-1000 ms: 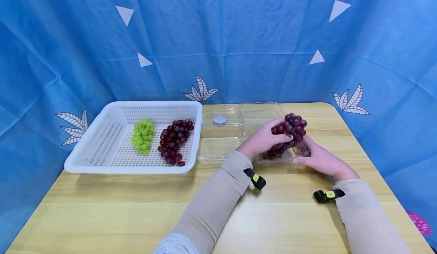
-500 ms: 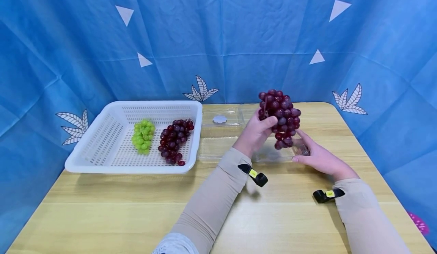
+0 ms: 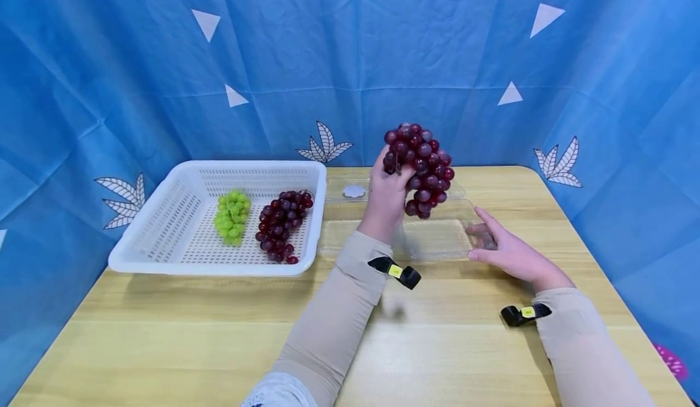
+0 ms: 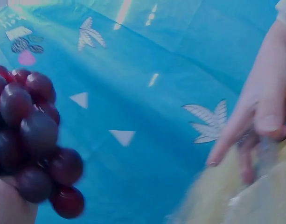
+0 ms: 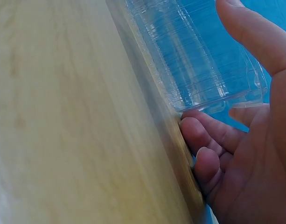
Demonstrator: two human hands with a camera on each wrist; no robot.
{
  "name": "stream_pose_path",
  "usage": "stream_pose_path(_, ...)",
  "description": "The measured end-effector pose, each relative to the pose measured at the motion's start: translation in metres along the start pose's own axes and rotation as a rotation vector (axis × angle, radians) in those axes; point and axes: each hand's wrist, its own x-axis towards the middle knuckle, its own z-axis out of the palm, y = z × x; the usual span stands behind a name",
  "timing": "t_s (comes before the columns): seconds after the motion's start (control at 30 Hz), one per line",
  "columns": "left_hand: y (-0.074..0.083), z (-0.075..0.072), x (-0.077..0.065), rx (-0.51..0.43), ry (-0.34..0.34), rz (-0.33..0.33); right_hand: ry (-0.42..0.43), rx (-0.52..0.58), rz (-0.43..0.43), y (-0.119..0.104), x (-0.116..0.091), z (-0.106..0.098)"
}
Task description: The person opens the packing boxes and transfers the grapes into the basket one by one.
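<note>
My left hand (image 3: 384,200) grips a bunch of dark red grapes (image 3: 429,173) and holds it up above the clear plastic containers. The bunch hangs down on the right side of the hand, and in the left wrist view its grapes (image 4: 38,135) fill the left edge. Below it lies a clear plastic container (image 3: 437,240) with nothing visible inside. My right hand (image 3: 508,249) rests at that container's right end, thumb and fingers spread apart. In the right wrist view the fingers (image 5: 208,163) lie loosely bent beside the container's corner; the thumb stands apart from it.
At the left stands a white perforated basket (image 3: 219,269) holding a green grape bunch (image 3: 232,217) and another dark red bunch (image 3: 281,225). Another clear container (image 3: 344,237) sits between basket and right container, with a pale label (image 3: 353,191) behind it. A blue curtain (image 3: 415,48) closes off the back.
My left hand has lifted the dark red grapes out of the right container and carried them up and to the left. My right hand has stayed at the container's end.
</note>
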Motion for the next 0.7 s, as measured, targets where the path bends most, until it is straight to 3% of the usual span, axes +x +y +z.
stream_pose_path(0.07,0.019,0.001,-0.003,0.15,-0.011,0.042,0.003,-0.003,-0.006,-0.001,-0.001,0.0)
stream_pose_path(0.13,0.04,0.003,-0.008,0.301,-0.03,0.041,0.004,-0.002,-0.015,-0.002,-0.002,0.0)
stream_pose_path(0.23,0.067,0.007,-0.017,0.559,-0.074,-0.02,0.014,-0.014,-0.018,-0.003,-0.004,-0.002)
stream_pose_path(0.3,0.081,0.009,-0.021,0.673,-0.112,-0.082,0.02,-0.022,-0.016,-0.004,-0.006,-0.003)
stream_pose_path(0.43,0.099,0.004,-0.021,0.811,-0.15,-0.125,0.018,-0.032,-0.014,-0.006,-0.009,-0.004)
stream_pose_path(0.6,0.12,-0.022,-0.011,0.945,-0.14,-0.08,0.006,-0.02,-0.014,-0.01,-0.008,-0.001)
stream_pose_path(0.7,0.146,-0.035,-0.009,0.999,-0.119,-0.035,0.005,-0.015,-0.016,-0.012,-0.007,0.001)
